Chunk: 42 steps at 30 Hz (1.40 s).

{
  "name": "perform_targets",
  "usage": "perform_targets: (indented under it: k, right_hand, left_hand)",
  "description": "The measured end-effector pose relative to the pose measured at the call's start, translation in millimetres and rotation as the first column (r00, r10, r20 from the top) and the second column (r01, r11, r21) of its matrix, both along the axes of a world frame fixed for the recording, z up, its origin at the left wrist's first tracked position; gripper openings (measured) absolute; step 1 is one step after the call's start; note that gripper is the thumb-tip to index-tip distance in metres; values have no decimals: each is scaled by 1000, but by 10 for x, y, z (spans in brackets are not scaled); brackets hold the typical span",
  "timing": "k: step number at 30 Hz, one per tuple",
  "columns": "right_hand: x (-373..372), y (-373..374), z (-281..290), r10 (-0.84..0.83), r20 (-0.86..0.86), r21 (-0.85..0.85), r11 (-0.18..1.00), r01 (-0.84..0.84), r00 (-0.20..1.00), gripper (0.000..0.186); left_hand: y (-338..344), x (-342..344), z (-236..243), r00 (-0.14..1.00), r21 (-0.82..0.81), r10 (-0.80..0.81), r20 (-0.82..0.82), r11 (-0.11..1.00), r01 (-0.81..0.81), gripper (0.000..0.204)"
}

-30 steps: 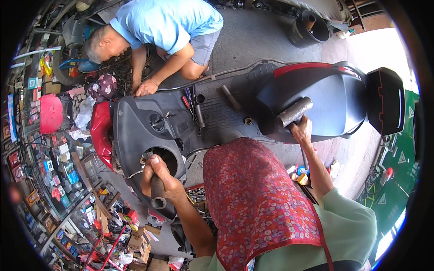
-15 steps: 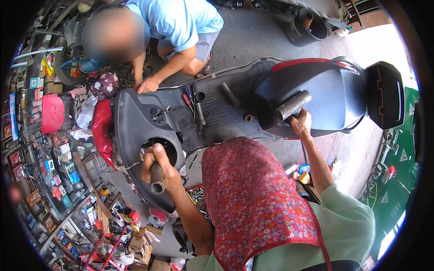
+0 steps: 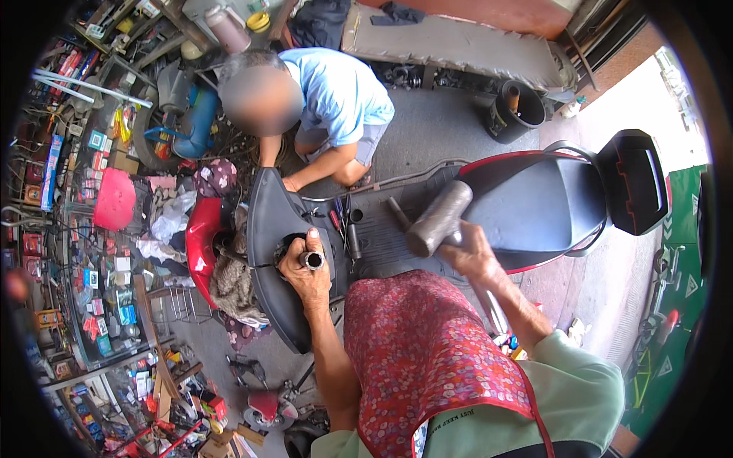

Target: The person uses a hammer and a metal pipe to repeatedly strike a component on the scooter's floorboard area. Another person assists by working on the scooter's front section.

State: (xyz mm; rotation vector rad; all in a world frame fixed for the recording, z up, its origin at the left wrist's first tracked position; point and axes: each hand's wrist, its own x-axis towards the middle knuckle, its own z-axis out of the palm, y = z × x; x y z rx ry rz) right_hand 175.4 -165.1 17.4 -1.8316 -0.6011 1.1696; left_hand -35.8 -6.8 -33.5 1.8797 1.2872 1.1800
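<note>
My left hand (image 3: 307,281) is closed around a short metal pipe (image 3: 312,260), its open end facing up, at the round opening in the scooter's dark grey front panel (image 3: 279,313). The pipe's lower end is hidden. In my right hand (image 3: 472,259) is a hammer (image 3: 440,219) with a thick cylindrical head and a long handle. It is raised over the footboard and the front of the seat, to the right of the pipe and apart from it. A screwdriver (image 3: 336,220) and a socket (image 3: 354,241) lie on the footboard (image 3: 382,259).
A person in a light blue shirt (image 3: 340,99) crouches at the panel's far edge, one hand near it. The black seat (image 3: 534,202) and top box (image 3: 637,183) extend right. A black bucket (image 3: 504,126) stands beyond. Shelves of boxed parts (image 3: 99,282) line the left.
The hammer has swung left from over the seat towards the pipe. My left hand has turned the pipe upright at the opening. The view has shifted, showing more of the far side.
</note>
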Motion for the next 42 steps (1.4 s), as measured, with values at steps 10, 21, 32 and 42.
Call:
perform_targets:
  k: [10,21,32,42]
  right_hand:
    - [-707,598,817,406,489,94,855,-509,772,40]
    - [-496,280,1530,6,270,573,802,-166,963,45]
    - [-1028,516,130,443,246,-28,892,-451,862,32]
    - [-664,158,727,77,229,166,979,-117,970,29]
  left_hand:
    - [110,32,-585,954,158,-167,251,979,130,40]
    - [32,37,-185,995,82,-61,81,995,54,33]
    - [275,2,-583,962,260,-201,183,954,149,42]
    - [31,24,-176,995,54,56,83,997,-61,31]
